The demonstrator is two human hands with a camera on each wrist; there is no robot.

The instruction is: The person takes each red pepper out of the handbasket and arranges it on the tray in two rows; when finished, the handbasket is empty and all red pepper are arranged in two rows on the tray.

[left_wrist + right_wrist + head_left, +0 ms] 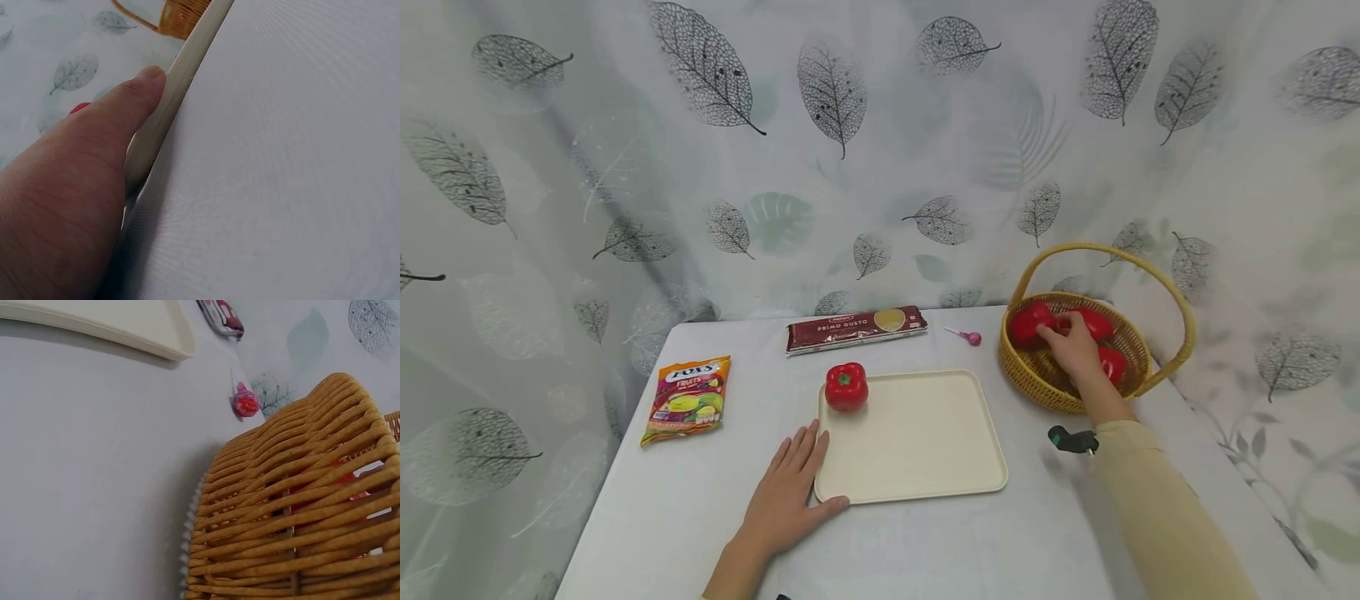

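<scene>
White, the desk bears a wicker basket and cream tray. The left hand lies spread, touching the tray; the right hand touches a red item in the basket, whether pinching I cannot tell.

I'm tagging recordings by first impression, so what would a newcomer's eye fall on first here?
Probably the yellow wicker basket with its tall hooped handle, at the right of the white table, where the right grip reaches in among glossy red things. Next, likely the lone red pepper at the far left corner of the cream tray, with the left grip beside the tray's near left corner.
</scene>
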